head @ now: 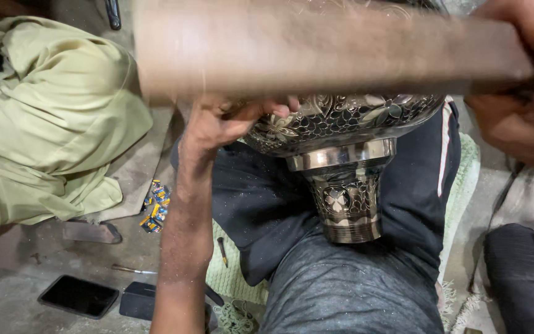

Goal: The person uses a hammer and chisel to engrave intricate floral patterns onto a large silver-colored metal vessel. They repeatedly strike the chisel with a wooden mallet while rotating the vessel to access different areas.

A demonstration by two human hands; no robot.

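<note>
A person's left hand (220, 124) is curling its fingers against the engraved metal vase (341, 154), which is lying tilted across the lap at centre frame. At two o'clock, the right hand (520, 93) is wrapping closed around a blurred wooden stick (316, 49). A dark phone (78, 295) is lying on the floor at eight o'clock.
</note>
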